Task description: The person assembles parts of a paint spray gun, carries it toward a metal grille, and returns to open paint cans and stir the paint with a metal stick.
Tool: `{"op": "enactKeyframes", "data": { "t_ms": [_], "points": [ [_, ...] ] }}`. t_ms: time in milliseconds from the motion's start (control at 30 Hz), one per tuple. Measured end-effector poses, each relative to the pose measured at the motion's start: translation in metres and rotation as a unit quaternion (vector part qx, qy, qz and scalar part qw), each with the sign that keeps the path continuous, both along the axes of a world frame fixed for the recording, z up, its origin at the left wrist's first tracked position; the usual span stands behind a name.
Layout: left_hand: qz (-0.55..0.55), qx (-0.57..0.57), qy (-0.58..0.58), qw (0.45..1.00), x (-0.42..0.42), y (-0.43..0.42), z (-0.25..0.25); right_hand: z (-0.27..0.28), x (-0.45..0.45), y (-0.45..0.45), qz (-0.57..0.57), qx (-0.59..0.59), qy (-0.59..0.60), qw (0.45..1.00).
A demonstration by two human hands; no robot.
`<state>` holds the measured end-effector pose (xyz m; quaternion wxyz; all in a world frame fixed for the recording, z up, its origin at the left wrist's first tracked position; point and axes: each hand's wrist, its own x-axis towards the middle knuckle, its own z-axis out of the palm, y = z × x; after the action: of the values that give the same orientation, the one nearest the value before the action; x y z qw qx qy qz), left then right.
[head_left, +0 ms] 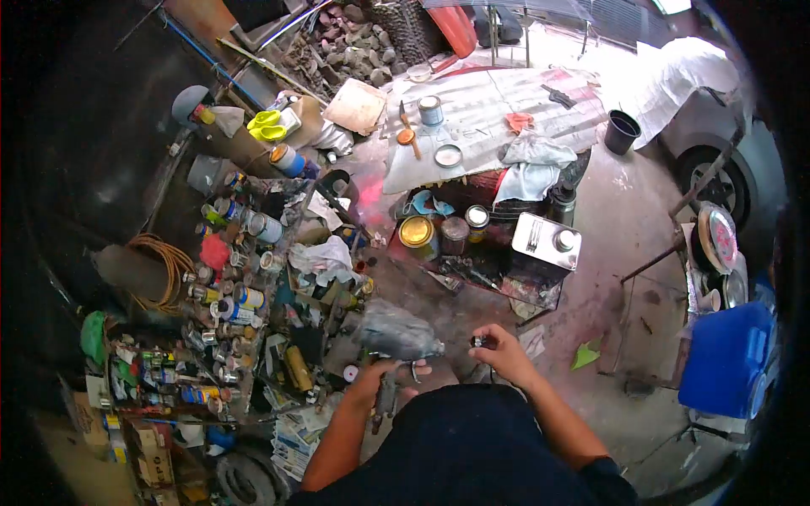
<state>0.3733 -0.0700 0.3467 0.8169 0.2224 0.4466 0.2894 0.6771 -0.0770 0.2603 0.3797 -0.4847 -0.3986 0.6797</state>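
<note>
Cluttered workshop floor [624, 202], bright toward the far side, dark at your left edge. Spray gun [395, 331] in front of your torso, a little left of centre, its blurred grey cup uppermost. Your left hand [380, 377] has it from below, fingers curled round the handle area. Your right hand [504, 354] is just across from the gun's tip, apart from it; fingers drawn narrow on a small dark piece [481, 341], too small to identify.

Beyond both hands, a low worktop [540, 293]: yellow-lidded tin [418, 234], dark-topped jar [455, 234], white-lidded tin [477, 218], then a rectangular metal can [544, 243] at your right end of it. Past that, a pale streaked sheet [489, 152] carrying an open tin [430, 111], a round lid [448, 156] and a crumpled light cloth [536, 164].

Further out on your left, crowded small cans [245, 299] and a coiled orange hose [173, 261]. Out right, a black bucket [622, 132], a blue container [726, 363], and a car wheel [717, 185] behind
</note>
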Motion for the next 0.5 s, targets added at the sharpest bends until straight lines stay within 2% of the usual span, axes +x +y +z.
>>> {"op": "enactKeyframes", "data": {
  "t_ms": [133, 167, 267, 367, 400, 500],
  "points": [
    [0.009, 0.093, -0.057, 0.994, -0.014, -0.013, 0.021, 0.078, -0.01, 0.004, 0.021, 0.025, 0.039, 0.999],
    [0.051, 0.067, 0.016, 0.996, -0.01, -0.018, 0.025, 0.088, -0.013, 0.003, 0.027, 0.035, 0.042, 0.998],
    [0.04, 0.088, 0.03, 0.995, -0.018, -0.018, 0.016, 0.107, -0.024, 0.003, 0.051, 0.206, -0.006, 0.977],
    [0.033, 0.096, 0.026, 0.994, -0.013, -0.021, 0.038, 0.115, -0.035, 0.007, 0.07, 0.312, -0.026, 0.947],
    [0.021, 0.096, -0.016, 0.995, -0.017, -0.022, 0.034, 0.116, -0.037, 0.008, 0.074, 0.341, -0.033, 0.937],
    [-0.003, 0.097, -0.113, 0.989, -0.026, -0.026, 0.023, 0.121, -0.041, 0.006, 0.078, 0.33, -0.021, 0.94]
  ]
}}
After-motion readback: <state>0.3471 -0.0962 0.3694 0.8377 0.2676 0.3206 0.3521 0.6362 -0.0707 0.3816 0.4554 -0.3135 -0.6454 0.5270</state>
